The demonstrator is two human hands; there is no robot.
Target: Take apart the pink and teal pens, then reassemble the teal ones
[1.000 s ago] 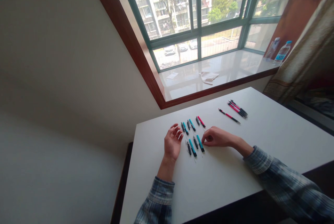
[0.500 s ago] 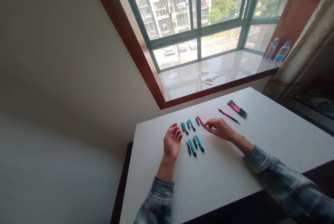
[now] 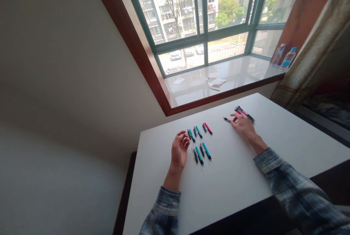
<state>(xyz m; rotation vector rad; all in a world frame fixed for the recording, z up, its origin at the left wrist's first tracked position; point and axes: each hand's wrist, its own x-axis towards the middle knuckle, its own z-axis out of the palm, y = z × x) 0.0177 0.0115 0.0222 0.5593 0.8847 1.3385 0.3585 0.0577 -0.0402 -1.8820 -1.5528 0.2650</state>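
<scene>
Ten pens [image 3: 199, 155] lie in two rows on the white worktop [image 3: 240, 191], spaced apart, seemingly to keep each separate. Left hand [image 3: 179, 147] open, empty, just beside them. Right hand [image 3: 242, 127] narrow grip on a pink pen [image 3: 227, 119], near the pink pen bundle [image 3: 244, 114].

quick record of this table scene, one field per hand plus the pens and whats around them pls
left hand: palm up, fingers curled, touching no pen, nearest the pen rows
right hand: fingers over a pink-and-black pen, grip unclear
pen rows: two short rows of teal, black and pink pens on a white table
pen bundle: pink-and-black pens lying together, just past the right hand
window sill: crumpled cloth, two plastic bottles
</scene>
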